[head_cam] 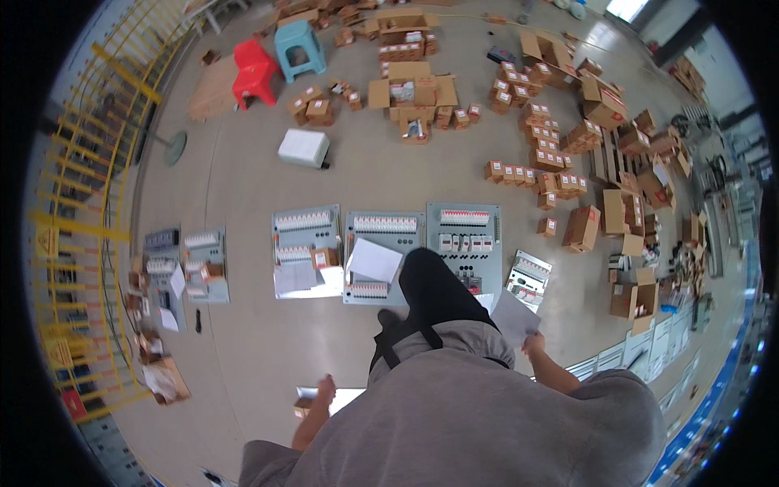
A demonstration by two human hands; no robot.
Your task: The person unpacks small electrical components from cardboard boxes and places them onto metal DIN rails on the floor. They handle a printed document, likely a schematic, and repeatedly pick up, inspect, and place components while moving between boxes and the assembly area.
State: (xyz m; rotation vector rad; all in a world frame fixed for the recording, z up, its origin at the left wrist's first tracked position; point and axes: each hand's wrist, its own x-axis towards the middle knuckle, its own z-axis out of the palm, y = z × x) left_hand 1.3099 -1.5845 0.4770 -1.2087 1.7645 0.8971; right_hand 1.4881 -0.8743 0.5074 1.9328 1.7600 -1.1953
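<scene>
My right hand (534,344) grips the corner of a sheet of paper (515,318), which hangs partly over a small mounting plate with circuit breakers (528,277). My left hand (327,389) is low at my left side, above a small cardboard box (302,408) and a white surface on the floor; its fingers look curled, but whether it holds anything is unclear. In front of my legs lie three grey mounting plates with rows of circuit breakers: the left one (304,240), the middle one (411,243) with a white paper (375,260) on it, and the right one (464,222), partly behind my knee.
Two more plates (213,249) lie left, beside a yellow safety fence (115,234). A red plastic chair (252,73), a teal stool (299,49) and a white box (304,147) stand ahead. Small cartons (511,173) and open cardboard boxes (621,213) cover the floor to the right.
</scene>
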